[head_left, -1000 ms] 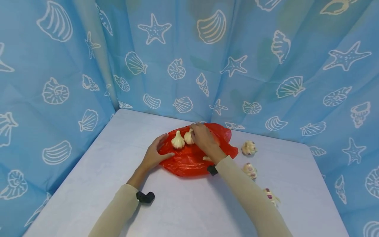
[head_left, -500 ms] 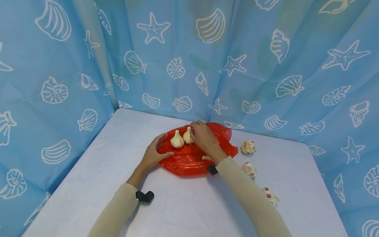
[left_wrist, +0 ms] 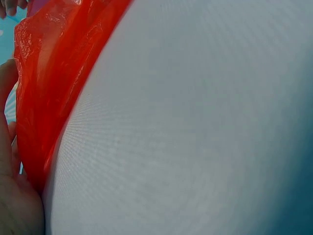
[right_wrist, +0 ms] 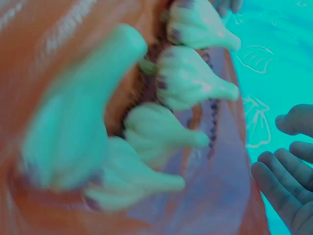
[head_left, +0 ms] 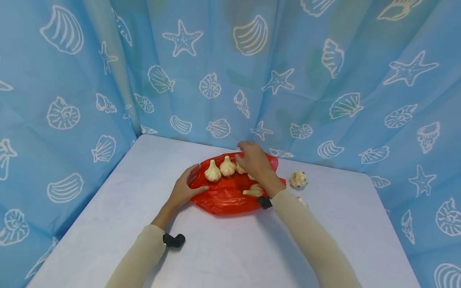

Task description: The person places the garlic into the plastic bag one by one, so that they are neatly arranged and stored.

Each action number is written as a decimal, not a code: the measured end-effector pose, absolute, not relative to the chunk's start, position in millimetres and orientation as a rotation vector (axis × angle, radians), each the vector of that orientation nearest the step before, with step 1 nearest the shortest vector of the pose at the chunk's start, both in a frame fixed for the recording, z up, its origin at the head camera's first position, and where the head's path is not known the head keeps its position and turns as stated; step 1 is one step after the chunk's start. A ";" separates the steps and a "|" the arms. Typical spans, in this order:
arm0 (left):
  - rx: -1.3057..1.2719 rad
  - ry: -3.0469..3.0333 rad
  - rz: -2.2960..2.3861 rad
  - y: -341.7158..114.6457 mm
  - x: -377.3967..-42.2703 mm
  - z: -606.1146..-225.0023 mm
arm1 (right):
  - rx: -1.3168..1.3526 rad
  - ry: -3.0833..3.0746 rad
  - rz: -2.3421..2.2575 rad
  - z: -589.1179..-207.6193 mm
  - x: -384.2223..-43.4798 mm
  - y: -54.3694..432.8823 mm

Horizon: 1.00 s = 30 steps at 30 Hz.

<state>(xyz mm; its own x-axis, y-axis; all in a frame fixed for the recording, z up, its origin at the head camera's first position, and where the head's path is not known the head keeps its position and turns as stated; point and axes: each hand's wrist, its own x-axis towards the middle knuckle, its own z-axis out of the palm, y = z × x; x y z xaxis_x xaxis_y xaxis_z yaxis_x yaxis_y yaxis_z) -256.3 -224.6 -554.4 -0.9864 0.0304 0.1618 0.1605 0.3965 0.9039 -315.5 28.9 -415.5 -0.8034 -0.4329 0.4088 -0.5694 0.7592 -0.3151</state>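
A red plastic bag (head_left: 223, 196) lies on the table with several garlic bulbs on it. In a row along its far side are a left bulb (head_left: 213, 172), a second bulb (head_left: 227, 167) and others partly behind my right hand; a nearer bulb (head_left: 255, 191) lies on its side. My left hand (head_left: 183, 188) rests against the bag's left end, thumb stretched over the near side. Above the far right of the bag is my right hand (head_left: 255, 161). In the right wrist view, that hand (right_wrist: 291, 171) holds nothing, its fingers apart from the garlic bulbs (right_wrist: 188, 78).
Right of the bag lies a garlic bulb (head_left: 298, 179) on the white table (head_left: 223, 252). Another bulb (head_left: 301, 201) is mostly covered by the right sleeve (head_left: 309, 232). A blue shell-patterned curtain (head_left: 201, 100) stands behind and along both sides.
My right hand has let go of the second garlic bulb, which now stands beside the left one, and has moved right. The left hand stays at the bag. The view has shifted slightly.
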 end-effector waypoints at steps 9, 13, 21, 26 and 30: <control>-0.185 -2.526 -1.655 -224.5 -255.3 -555.1 | 0.677 -2.564 0.699 -390.0 -320.8 64.4; -0.183 -2.534 -1.646 -223.5 -254.7 -554.5 | 0.515 -2.634 0.712 -388.4 -322.7 87.1; -0.177 -2.547 -1.642 -222.8 -252.9 -554.3 | 0.363 -2.675 0.703 -406.5 -333.0 140.2; -0.167 -2.549 -1.643 -221.6 -253.9 -554.0 | 0.264 -2.795 0.695 -421.9 -336.6 169.3; -0.181 -2.544 -1.648 -221.1 -254.7 -553.0 | 0.136 -2.937 0.694 -432.0 -332.7 187.0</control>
